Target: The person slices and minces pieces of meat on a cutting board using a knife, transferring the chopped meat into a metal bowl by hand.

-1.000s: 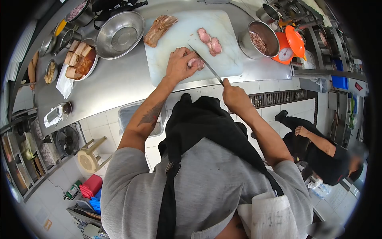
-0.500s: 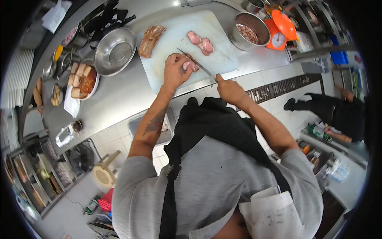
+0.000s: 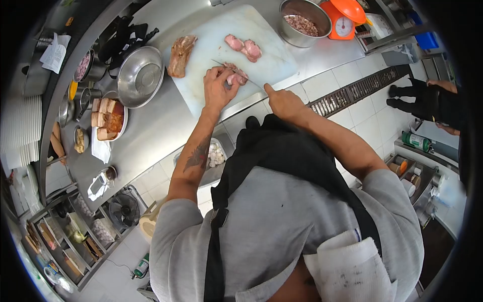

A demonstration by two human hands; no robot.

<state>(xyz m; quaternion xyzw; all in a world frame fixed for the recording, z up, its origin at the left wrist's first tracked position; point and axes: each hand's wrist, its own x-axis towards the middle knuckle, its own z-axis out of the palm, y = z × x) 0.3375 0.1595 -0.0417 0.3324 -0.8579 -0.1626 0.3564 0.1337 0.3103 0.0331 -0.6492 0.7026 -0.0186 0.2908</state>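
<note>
On the white cutting board (image 3: 277,58), my left hand (image 3: 219,89) presses a small piece of pink meat (image 3: 239,76) down with bent fingers. The fist of my right hand (image 3: 286,104) is wrapped round the handle of a knife (image 3: 257,85). Its thin blade slants across the meat, close to my left fingertips, with the tip showing beyond them. Farther up the board lie pink meat slices (image 3: 244,47). A larger browned slab of meat (image 3: 181,56) rests at the board's left edge.
A pot (image 3: 287,36) of chopped meat and an orange scale (image 3: 344,25) stand at the right. Left of the board are a steel colander (image 3: 133,83) and a dish of pork blocks (image 3: 119,130). Another person (image 3: 432,103) stands beyond the floor drain (image 3: 359,90).
The whole view has shifted and turned slightly. The knife blade now appears more edge-on over the meat, my left hand still on the piece. The other person has changed position.
</note>
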